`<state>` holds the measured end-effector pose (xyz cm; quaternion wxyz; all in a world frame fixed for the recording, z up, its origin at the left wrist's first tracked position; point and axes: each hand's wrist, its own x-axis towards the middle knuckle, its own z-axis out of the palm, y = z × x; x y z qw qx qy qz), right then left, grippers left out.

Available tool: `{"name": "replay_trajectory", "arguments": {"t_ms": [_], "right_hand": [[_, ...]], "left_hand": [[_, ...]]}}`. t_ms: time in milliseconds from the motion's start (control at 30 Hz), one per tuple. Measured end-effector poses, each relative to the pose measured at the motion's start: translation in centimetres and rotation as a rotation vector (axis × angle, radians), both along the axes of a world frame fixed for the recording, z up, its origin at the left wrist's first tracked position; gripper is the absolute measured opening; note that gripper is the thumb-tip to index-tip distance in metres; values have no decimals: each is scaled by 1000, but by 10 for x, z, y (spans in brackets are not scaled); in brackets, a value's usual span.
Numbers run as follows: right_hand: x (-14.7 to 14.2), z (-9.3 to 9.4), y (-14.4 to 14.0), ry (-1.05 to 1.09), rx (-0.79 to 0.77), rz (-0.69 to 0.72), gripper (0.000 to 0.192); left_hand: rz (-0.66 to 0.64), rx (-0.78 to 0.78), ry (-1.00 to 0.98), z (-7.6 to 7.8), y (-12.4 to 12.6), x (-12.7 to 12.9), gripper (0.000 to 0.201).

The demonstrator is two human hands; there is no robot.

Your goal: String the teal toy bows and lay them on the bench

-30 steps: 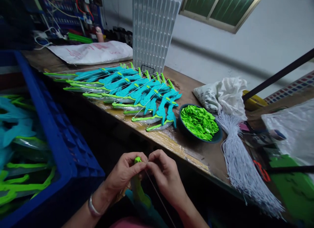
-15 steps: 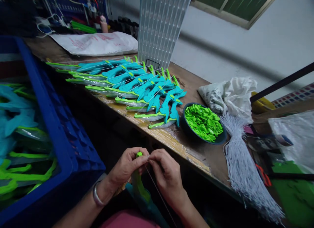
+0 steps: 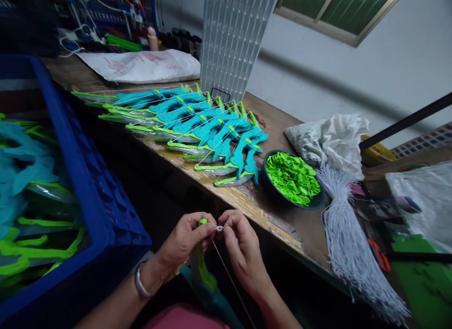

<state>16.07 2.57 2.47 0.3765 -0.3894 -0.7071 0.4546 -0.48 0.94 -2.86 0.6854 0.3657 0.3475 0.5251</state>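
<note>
My left hand (image 3: 189, 237), with a bracelet at its wrist, is closed around the green limb tip of a toy bow (image 3: 201, 267). The bow's teal body slants down toward my lap, partly in shadow. Thumb and fingertips of my right hand (image 3: 242, 244) pinch a white string (image 3: 226, 267), close beside the left thumb. A small loop or knot in the string shows between the two hands, and the string runs down past the right wrist. On the table ahead, several teal and green toy bows (image 3: 212, 131) lie in an overlapping row, strung with white cord.
A dark bowl (image 3: 270, 190) of green plastic pieces stands beside a bundle of white strings (image 3: 346, 225). At left is a blue crate (image 3: 88, 230) holding more bow parts. The wooden table (image 3: 247, 204) has a taped front edge. White sacks (image 3: 346, 135) and orange-handled scissors (image 3: 379, 256) lie right.
My right hand has drawn slightly away from the left, and a small loop or knot of string now shows between them. The left hand keeps its hold on the bow tip.
</note>
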Motion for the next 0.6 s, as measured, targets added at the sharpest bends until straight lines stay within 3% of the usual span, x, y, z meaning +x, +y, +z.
{"name": "replay_trajectory", "arguments": {"t_ms": [200,300,433,600], "right_hand": [[1,2,-6,23,50,-32,16],[1,3,-8,-29,128,-2,4],[-3,7,-7,-84,219,33,11],[-2,16,-3,-104,209,5,11]], "left_hand": [[2,20,-4,2,0,1,32],[-3,28,5,2,0,0,32],[-4,55,5,1,-1,0,30],[20,94,58,4,-3,1,33]]}}
